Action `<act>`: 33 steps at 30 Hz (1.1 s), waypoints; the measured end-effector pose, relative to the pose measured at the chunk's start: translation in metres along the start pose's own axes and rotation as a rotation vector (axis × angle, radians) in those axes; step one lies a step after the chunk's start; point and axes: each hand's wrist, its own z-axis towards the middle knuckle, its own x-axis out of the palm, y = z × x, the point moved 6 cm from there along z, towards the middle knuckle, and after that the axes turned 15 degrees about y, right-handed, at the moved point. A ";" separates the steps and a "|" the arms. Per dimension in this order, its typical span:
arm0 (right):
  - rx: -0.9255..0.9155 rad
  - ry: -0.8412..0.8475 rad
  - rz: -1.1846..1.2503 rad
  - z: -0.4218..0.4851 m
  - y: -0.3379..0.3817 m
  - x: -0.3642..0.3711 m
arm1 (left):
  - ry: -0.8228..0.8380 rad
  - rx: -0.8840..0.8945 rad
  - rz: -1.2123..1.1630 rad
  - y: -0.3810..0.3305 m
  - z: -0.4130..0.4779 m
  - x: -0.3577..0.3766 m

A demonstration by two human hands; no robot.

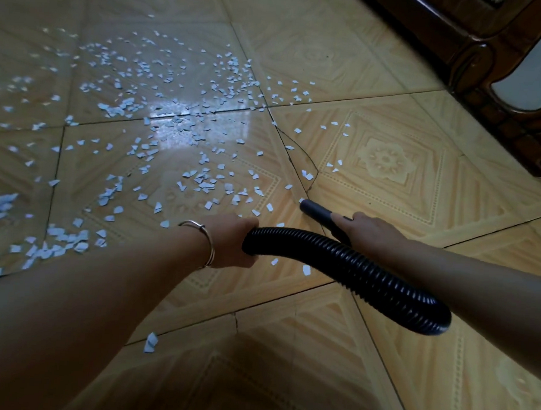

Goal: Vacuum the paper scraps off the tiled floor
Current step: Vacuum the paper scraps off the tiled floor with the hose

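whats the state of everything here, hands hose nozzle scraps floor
left hand, grips the hose at its bend
right hand, holds the nozzle tube, forefinger along it
hose, curved between both hands
nozzle tube, tip down by the floor, a scrap at its mouth
paper scraps, scattered, mostly ahead and left
tiled floor, glossy, cracked ahead of the nozzle
bracelet, on the left wrist

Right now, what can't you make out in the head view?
Head view:
Vacuum body: out of frame; hose passes behind the right forearm.
Nozzle mouth: faces away.
Far scraps, top left: blurred.
Dark furniture: cut by the top-right edge.
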 end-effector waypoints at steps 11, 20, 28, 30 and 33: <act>0.109 -0.082 0.016 0.055 -0.015 -0.049 | -0.097 -0.129 -0.050 0.040 0.006 -0.016; -0.046 -0.061 -0.122 0.019 0.013 -0.015 | -0.030 -0.018 0.003 0.023 -0.005 0.012; -0.024 -0.010 -0.232 -0.029 0.014 0.019 | 0.002 0.049 0.031 0.008 -0.031 0.048; -0.010 -0.003 -0.243 -0.040 0.009 0.026 | 0.006 0.071 0.041 -0.001 -0.031 0.050; -0.006 0.027 -0.247 -0.058 0.008 0.039 | 0.009 0.092 0.092 -0.015 -0.034 0.051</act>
